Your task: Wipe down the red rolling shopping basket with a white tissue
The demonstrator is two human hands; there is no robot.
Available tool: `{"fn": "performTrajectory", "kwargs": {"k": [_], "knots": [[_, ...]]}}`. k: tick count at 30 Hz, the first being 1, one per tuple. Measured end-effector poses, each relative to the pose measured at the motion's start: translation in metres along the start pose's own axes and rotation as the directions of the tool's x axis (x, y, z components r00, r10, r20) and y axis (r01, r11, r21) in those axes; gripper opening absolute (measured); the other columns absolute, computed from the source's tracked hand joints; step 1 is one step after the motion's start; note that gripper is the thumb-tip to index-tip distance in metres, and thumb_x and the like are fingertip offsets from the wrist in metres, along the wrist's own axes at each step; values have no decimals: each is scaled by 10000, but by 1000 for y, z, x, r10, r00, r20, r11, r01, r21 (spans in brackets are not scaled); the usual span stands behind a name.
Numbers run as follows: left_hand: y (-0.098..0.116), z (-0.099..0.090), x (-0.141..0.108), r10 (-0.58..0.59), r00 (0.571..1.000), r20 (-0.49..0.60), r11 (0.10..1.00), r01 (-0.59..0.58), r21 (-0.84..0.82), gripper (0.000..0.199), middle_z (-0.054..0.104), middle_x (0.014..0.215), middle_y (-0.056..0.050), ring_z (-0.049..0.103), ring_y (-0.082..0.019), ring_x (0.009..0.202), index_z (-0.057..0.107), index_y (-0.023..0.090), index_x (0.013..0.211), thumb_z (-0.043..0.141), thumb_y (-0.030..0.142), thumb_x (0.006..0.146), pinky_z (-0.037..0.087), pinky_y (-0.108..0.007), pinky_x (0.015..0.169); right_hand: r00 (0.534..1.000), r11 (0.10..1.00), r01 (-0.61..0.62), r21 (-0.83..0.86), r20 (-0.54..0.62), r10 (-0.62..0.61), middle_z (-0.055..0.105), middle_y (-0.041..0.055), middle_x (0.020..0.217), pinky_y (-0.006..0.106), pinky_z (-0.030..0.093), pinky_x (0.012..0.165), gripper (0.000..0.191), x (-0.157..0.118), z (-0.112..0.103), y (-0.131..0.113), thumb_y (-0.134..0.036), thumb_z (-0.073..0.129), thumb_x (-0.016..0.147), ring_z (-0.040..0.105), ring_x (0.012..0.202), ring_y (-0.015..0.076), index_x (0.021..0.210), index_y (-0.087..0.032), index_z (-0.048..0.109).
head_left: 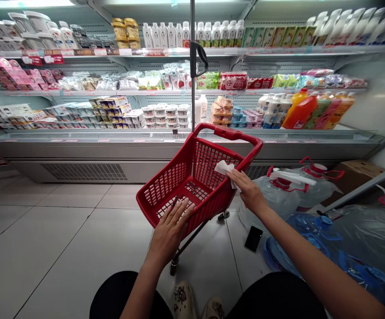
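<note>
A small red plastic shopping cart (166,193), its basket made of open mesh, stands in front of me. My left hand (171,228) lies on its near rim with the fingers stretched over the edge into the basket. In my right hand (247,188) is a crumpled white tissue (225,167), pressed to the right rim below the handle (234,134). The thumb of that hand is hidden. A dark small object shows in the basket near my left fingertips, too unclear to name.
Behind the cart runs a refrigerated display case (79,153) stocked with dairy and drinks. Large water jugs (272,199) crowd the floor on the right, beside a cardboard box (359,177). A phone (253,239) lies on the tiles. My shoes (183,299) are just below the cart.
</note>
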State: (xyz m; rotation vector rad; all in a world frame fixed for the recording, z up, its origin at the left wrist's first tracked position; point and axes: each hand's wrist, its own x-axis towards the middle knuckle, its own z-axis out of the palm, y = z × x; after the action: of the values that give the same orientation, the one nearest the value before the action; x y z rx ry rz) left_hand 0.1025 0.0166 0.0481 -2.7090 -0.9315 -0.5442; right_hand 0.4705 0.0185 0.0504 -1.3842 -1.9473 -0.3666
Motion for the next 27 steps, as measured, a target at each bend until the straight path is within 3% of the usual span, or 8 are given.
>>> {"fn": "performTrajectory", "kwargs": {"k": [3,6,8,13,16,19,23,27], "knots": [[-5,3,-4,4,1000,1,1000,-4,12,780,298,1711,-10,346,-195,1556,116,297,1676,345,32,979,352,-405,1246,1000,997,0,72,0,0,518,65,1586,549,353,1262,918,-8,17,-30,112,345,787,418,1506,215,1612,-289,392],[-1,7,-2,-56,998,-33,998,57,20,785,303,1709,-23,353,-198,1553,86,284,1678,329,22,979,412,-394,1197,997,990,70,124,32,-74,510,77,1591,528,371,1254,835,-19,34,-71,93,352,872,402,1515,212,1623,-271,366],[5,10,-1,-82,995,-52,996,84,28,788,317,1702,-30,359,-199,1549,60,278,1678,328,22,982,435,-393,1173,991,983,120,139,38,-126,514,83,1587,509,384,1249,777,-22,39,-86,67,358,925,405,1513,207,1630,-260,349],[30,15,1,-165,982,-87,983,171,70,802,310,1701,-31,355,-213,1552,33,296,1674,362,34,992,444,-427,1163,978,972,178,152,82,-192,553,64,1556,506,354,1264,762,-12,37,-66,53,349,944,486,1460,186,1626,-286,355],[52,23,10,-231,965,-128,969,239,55,795,313,1699,-43,340,-211,1559,35,303,1674,378,52,1003,439,-441,1172,990,984,105,143,79,-117,541,75,1565,528,355,1258,779,-7,37,-52,55,374,917,471,1472,205,1619,-283,374],[70,28,21,-275,947,-164,961,277,-10,790,309,1703,-61,318,-220,1570,13,286,1678,394,84,1016,414,-466,1196,997,989,44,140,60,-53,522,78,1578,543,366,1249,791,-12,38,-62,55,379,907,448,1487,214,1619,-289,372],[68,21,25,-148,979,-142,979,125,-163,852,198,1737,-134,207,-266,1608,-10,165,1678,516,256,1015,340,-486,1253,988,977,124,171,67,-137,551,80,1554,516,396,1241,708,-35,38,-106,5,393,982,472,1470,204,1630,-276,344],[33,5,13,40,997,-72,978,-54,-201,988,160,1749,-133,147,-285,1620,12,171,1680,626,460,962,233,-485,1301,944,937,279,212,121,-308,588,68,1521,467,416,1237,626,-44,32,-128,-59,455,1026,480,1464,195,1617,-246,369]]}}
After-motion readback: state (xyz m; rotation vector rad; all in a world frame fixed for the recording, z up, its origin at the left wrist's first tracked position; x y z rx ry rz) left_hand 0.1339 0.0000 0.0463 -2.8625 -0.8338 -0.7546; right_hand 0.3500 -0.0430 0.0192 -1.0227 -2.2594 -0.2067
